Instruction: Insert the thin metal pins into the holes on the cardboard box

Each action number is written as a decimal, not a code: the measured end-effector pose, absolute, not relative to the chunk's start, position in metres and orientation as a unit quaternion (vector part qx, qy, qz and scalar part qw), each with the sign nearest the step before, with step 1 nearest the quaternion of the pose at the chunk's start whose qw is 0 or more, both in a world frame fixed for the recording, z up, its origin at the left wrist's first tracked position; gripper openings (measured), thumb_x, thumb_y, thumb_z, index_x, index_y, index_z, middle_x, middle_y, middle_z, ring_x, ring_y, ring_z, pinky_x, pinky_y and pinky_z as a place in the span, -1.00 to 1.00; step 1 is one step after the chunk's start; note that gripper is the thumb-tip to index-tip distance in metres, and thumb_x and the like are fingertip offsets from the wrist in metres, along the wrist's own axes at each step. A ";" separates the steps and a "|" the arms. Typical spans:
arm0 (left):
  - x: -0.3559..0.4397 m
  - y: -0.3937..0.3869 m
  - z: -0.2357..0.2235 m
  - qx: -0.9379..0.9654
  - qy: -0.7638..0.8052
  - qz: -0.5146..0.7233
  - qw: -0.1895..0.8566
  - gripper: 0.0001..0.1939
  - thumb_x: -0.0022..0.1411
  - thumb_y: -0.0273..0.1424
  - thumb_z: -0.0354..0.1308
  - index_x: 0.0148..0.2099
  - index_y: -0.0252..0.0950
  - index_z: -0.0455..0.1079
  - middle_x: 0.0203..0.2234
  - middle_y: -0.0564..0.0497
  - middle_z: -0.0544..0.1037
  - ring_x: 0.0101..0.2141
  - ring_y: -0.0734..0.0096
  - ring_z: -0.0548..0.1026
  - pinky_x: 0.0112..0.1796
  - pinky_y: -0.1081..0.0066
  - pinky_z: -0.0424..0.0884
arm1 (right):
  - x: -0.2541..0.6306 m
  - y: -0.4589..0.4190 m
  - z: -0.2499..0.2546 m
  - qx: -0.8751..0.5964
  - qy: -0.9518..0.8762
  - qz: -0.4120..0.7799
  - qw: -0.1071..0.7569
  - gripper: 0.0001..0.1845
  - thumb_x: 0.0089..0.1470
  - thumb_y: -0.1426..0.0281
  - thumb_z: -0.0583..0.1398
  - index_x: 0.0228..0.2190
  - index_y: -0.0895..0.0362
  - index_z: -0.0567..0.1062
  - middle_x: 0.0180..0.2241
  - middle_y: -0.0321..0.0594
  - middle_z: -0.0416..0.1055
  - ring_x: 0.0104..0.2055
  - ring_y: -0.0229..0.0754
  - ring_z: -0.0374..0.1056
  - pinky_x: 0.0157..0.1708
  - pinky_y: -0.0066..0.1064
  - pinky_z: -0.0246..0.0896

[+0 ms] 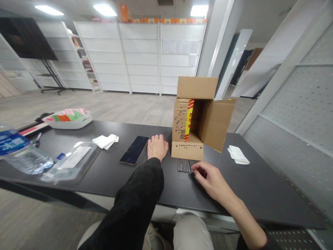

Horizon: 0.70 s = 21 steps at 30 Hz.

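Several thin dark metal rods [183, 165], resembling nails or bits, lie side by side on the black table. At the right end of this row, my right hand [209, 178] has thumb and forefinger pinched on a thin metal rod. My left hand [157, 147] rests knuckles up on the tabletop, its fingers curled under and partly hidden. It is between a dark phone [134, 150] and an open cardboard box [179, 119]. The box stands with its opening toward me, flaps spread. Grey round spots mark its left panel, and a row of dark dots crosses its lower flap [186, 152].
Folded white tissues [106, 141] lie beyond the phone, and another tissue [238, 155] is right of the box. On the left are a clear plastic case [74, 161], a water bottle [26, 156] and a white tray [78, 122]. A perforated panel [299, 114] borders the right side.
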<state>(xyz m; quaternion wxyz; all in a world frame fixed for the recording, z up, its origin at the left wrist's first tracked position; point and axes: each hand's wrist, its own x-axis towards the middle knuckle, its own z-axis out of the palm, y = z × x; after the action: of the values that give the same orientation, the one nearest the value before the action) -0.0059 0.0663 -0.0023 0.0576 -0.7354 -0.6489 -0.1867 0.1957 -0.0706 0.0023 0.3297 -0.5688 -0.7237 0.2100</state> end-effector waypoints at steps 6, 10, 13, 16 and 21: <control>-0.005 0.065 0.000 -0.732 -0.655 -0.178 0.061 -0.81 0.31 -0.37 -0.08 -0.14 -0.25 0.34 -0.14 -0.15 0.47 -0.05 0.15 0.35 -0.05 0.19 0.21 | 0.192 -0.070 -0.005 -0.554 -0.749 0.176 0.317 -0.83 0.14 0.45 0.05 -0.34 0.11 0.44 -0.36 -0.22 0.41 -0.36 -0.20 0.32 -0.31 -0.37 0.22; -0.005 0.064 0.001 -0.734 -0.652 -0.178 0.068 -0.81 0.30 -0.37 -0.08 -0.15 -0.26 0.34 -0.15 -0.15 0.48 -0.07 0.15 0.36 -0.07 0.19 0.22 | 0.191 -0.070 -0.007 -0.550 -0.757 0.165 0.311 -0.84 0.14 0.48 0.05 -0.34 0.11 0.43 -0.36 -0.23 0.39 -0.36 -0.20 0.30 -0.31 -0.37 0.20; -0.005 0.065 0.000 -0.735 -0.649 -0.181 0.070 -0.81 0.30 -0.37 -0.08 -0.16 -0.26 0.34 -0.16 -0.15 0.48 -0.08 0.14 0.36 -0.08 0.19 0.22 | 0.190 -0.071 -0.006 -0.550 -0.760 0.161 0.308 -0.84 0.14 0.49 0.05 -0.33 0.10 0.43 -0.35 -0.24 0.38 -0.35 -0.20 0.30 -0.29 -0.37 0.20; -0.005 0.065 -0.001 -0.733 -0.653 -0.181 0.064 -0.81 0.30 -0.37 -0.08 -0.15 -0.26 0.34 -0.15 -0.15 0.47 -0.06 0.14 0.36 -0.07 0.19 0.22 | 0.189 -0.072 -0.006 -0.547 -0.761 0.163 0.308 -0.83 0.14 0.50 0.05 -0.32 0.10 0.43 -0.34 -0.23 0.37 -0.33 -0.19 0.30 -0.28 -0.37 0.20; -0.005 0.065 -0.001 -0.732 -0.656 -0.177 0.062 -0.81 0.30 -0.37 -0.07 -0.15 -0.26 0.34 -0.14 -0.15 0.48 -0.05 0.15 0.35 -0.06 0.19 0.22 | 0.188 -0.071 -0.006 -0.546 -0.762 0.162 0.310 -0.84 0.12 0.51 0.06 -0.32 0.11 0.43 -0.33 -0.23 0.38 -0.32 -0.19 0.30 -0.27 -0.36 0.21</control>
<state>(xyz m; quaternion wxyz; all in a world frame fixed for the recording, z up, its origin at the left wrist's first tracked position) -0.0049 0.0654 -0.0006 0.0622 -0.7315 -0.6556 -0.1765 0.1881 -0.0710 -0.0064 0.3099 -0.5455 -0.7616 0.1622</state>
